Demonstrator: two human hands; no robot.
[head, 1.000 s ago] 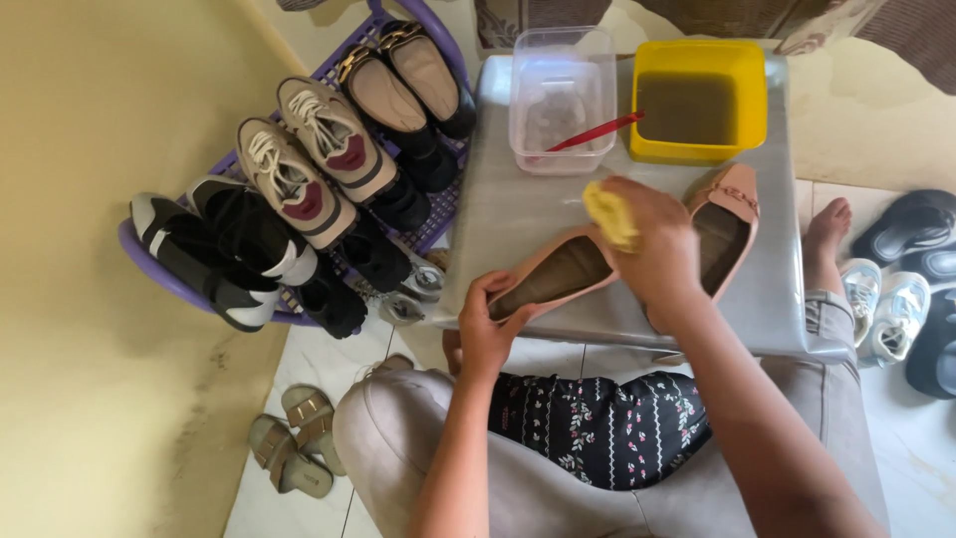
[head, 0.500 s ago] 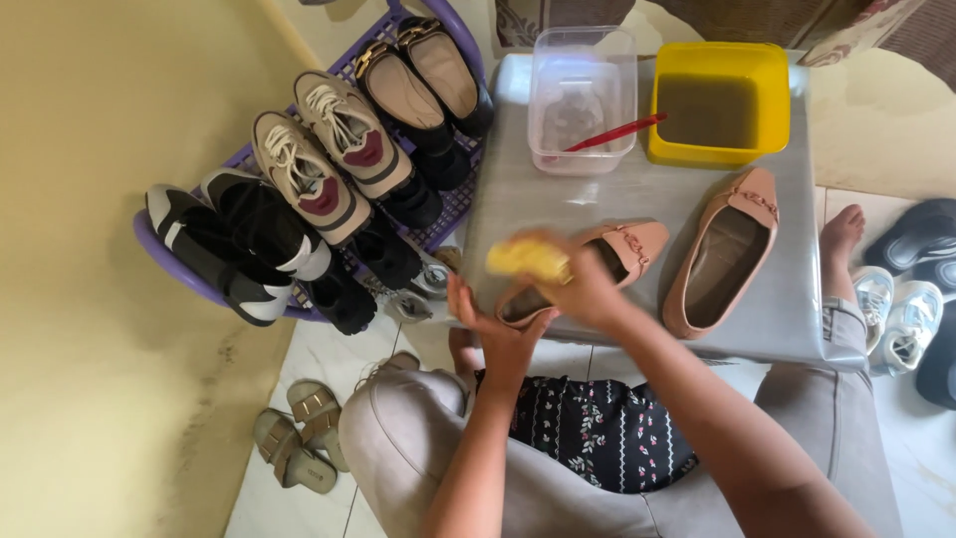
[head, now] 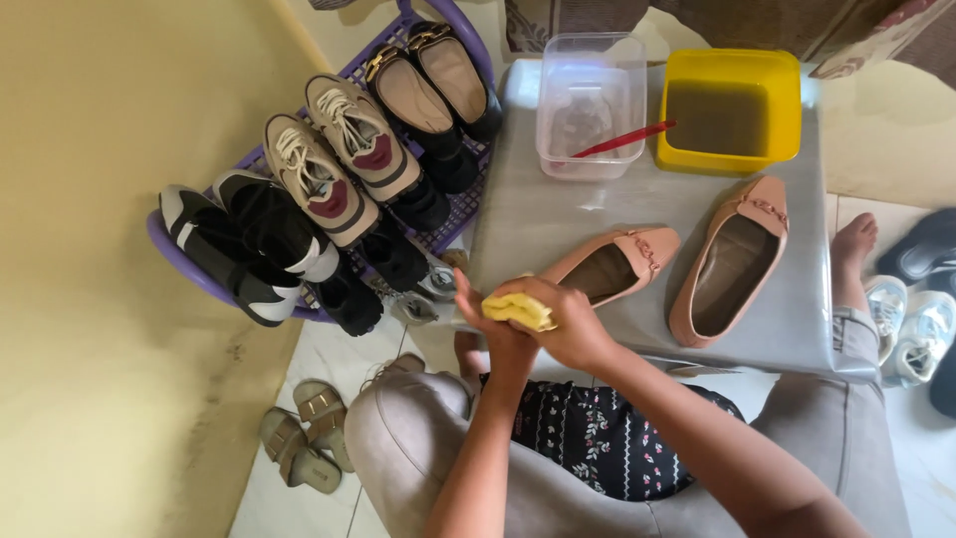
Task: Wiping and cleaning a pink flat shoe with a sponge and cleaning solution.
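- Both hands meet at the near edge of the desk [head: 558,214]: the right hand [head: 568,321] is clenched around a yellow cloth [head: 518,311], and the left hand [head: 488,317] presses against that cloth; I judge the step to be wiping the shoe.
- Touching the hands, just beyond them, lies a pink flat shoe [head: 622,261]; wiping on calls for steadying it.
- Its mate [head: 732,257] lies further right.
- Farther off stand a clear tub [head: 590,105] and a yellow basin [head: 732,110], neither obstructing.
- Far left, a purple rack [head: 179,261] holds shoes.
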